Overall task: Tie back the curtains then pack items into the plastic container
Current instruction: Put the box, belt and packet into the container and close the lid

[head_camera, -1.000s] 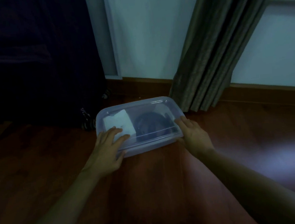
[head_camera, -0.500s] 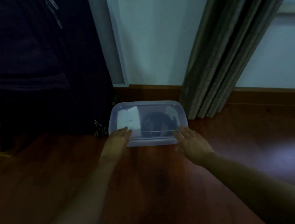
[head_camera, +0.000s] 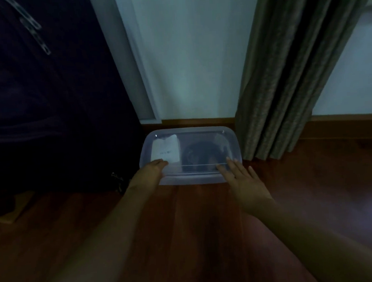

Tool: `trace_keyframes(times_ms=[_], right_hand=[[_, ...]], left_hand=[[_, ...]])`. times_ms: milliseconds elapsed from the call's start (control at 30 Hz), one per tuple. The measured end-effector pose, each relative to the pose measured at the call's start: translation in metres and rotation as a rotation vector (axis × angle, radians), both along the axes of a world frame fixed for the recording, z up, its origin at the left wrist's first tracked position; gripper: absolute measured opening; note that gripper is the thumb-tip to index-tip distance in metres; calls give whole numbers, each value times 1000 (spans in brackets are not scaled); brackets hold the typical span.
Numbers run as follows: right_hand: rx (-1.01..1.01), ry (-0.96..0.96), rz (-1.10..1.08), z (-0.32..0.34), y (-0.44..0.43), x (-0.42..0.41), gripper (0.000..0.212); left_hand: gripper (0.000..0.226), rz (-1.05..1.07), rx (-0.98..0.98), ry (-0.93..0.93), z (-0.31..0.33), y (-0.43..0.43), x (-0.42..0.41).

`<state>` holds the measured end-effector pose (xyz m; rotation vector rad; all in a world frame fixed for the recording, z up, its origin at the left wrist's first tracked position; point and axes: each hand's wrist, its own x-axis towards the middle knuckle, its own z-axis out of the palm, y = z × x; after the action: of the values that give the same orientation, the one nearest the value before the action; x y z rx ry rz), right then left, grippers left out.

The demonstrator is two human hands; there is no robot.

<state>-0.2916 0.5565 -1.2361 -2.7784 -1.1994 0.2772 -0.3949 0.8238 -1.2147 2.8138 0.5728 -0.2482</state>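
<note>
A clear plastic container [head_camera: 192,177] with its lid on rests on the wooden floor against the baseboard. Through the lid I see a white packet [head_camera: 165,150] on the left and a dark round item [head_camera: 200,153] on the right. My left hand [head_camera: 148,173] touches the container's near left corner with the fingers laid flat. My right hand [head_camera: 243,178] lies flat at the near right corner, fingers spread, fingertips on the lid. The grey-green curtain [head_camera: 287,77] hangs gathered just right of the container.
A dark suitcase [head_camera: 43,96] stands at the left, close to the container. A white wall and a wooden baseboard [head_camera: 346,126] run behind. Bare wooden floor [head_camera: 317,186] stretches to the right and toward me.
The container has slid away from me toward the wall and now sits square against the baseboard. Both hands have followed it, with the fingers flattening at its near edge.
</note>
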Motion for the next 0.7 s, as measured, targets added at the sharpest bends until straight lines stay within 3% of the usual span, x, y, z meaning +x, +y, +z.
trace_keyframes(times_ms=[400, 700], right_hand=[[-80, -55, -19, -4, 11, 11, 92], [38, -24, -41, 3, 0, 12, 82]], left_hand=[[56, 48, -76, -76, -6, 7, 15], [64, -65, 84, -200, -10, -30, 5]])
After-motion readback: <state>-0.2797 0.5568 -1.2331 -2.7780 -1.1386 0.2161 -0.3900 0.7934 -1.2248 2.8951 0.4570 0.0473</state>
